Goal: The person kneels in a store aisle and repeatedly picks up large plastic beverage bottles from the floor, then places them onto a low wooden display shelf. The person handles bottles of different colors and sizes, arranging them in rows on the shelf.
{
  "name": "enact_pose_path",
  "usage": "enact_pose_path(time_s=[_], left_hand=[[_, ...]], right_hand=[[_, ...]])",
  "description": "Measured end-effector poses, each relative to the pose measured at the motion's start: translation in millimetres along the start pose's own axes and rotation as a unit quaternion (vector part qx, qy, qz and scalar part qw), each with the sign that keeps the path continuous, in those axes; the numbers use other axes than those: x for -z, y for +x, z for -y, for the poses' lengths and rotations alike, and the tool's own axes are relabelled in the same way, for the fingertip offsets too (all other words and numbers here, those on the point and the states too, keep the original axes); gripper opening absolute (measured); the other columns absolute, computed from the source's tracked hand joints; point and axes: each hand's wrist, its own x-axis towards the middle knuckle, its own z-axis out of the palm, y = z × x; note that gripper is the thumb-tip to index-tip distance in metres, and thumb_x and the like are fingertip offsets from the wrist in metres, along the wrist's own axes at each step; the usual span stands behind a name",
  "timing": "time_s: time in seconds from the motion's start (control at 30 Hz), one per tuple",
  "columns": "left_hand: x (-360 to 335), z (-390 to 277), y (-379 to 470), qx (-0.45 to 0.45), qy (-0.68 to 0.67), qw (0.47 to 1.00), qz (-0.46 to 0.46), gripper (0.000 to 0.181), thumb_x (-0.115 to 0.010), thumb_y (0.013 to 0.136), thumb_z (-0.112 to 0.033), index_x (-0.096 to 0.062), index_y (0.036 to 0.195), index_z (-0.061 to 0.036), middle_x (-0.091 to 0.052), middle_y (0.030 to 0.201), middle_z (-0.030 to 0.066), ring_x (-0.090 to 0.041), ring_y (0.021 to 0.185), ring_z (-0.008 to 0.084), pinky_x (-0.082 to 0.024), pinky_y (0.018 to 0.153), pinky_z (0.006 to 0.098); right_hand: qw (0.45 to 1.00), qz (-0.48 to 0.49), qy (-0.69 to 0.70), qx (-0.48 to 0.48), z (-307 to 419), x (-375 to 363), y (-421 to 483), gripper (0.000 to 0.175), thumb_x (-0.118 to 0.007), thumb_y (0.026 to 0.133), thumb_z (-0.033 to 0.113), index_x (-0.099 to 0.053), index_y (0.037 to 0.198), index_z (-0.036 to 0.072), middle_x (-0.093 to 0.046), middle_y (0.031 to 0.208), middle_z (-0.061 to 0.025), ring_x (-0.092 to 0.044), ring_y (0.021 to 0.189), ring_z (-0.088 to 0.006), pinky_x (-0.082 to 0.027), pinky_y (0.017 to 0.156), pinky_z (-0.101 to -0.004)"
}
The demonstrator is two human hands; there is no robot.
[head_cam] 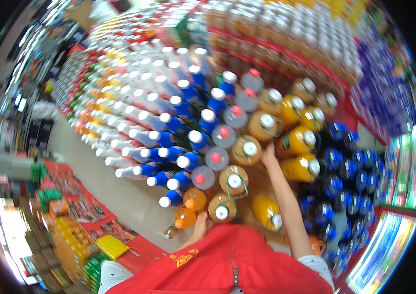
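Observation:
Rows of drink bottles stand before me in a store display. My right hand [269,153] reaches between a large brown-drink bottle with a white cap [246,150] and the yellow juice bottles [298,167]; its fingers are largely hidden. Low down, my left hand [202,223] is beside an orange-drink bottle [185,218] and near another brown-drink bottle [222,208]; whether it grips one I cannot tell. Clear bottles with pink caps [217,158] form a line next to blue-labelled bottles with white caps [189,161]. One yellow juice bottle [266,209] stands apart, left of my right forearm.
Dark bottles with blue caps [334,158] crowd the right side. Stacked brown-drink bottles [266,22] rise at the back. A lit cooler [380,250] is at lower right. Yellow bottles [68,235] and a red printed sheet [83,209] lie at lower left.

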Motion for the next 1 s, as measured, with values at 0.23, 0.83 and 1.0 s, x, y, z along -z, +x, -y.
enact_pose_path(time_s=[0.23,0.83,1.0], left_hand=[[-38,18,59,0.158,-0.346,0.915,0.138,0.055,-0.031,0.099,-0.047,-0.044,0.138,-0.0102,-0.046,0.142,0.0142,-0.046,0.128,0.0325,-0.038,0.105,0.0563],[-56,4,75,0.163,-0.329,0.916,0.159,0.051,-0.035,0.098,-0.046,-0.049,0.133,-0.0108,-0.050,0.137,0.0121,-0.050,0.124,0.0308,-0.042,0.101,0.0553],[-48,2,74,0.139,-0.314,0.924,0.170,0.050,-0.037,0.098,-0.046,-0.051,0.131,-0.0110,-0.052,0.136,0.0115,-0.051,0.123,0.0303,-0.043,0.100,0.0550]], right_hand=[[0.991,-0.084,-0.033,-0.100,-23,0,34,0.056,-0.041,0.097,0.047,-0.040,0.143,0.016,-0.033,0.150,-0.0138,-0.036,0.135,-0.0268,-0.034,0.108,-0.0506],[0.966,-0.158,-0.174,-0.110,-38,15,-15,0.060,-0.040,0.096,0.050,-0.039,0.142,0.011,-0.041,0.145,-0.0141,-0.043,0.129,-0.0312,-0.035,0.108,-0.0526],[0.957,-0.146,-0.213,-0.130,-55,38,-41,0.062,-0.040,0.096,0.050,-0.039,0.142,0.009,-0.043,0.144,-0.0142,-0.045,0.128,-0.0324,-0.035,0.108,-0.0531]])
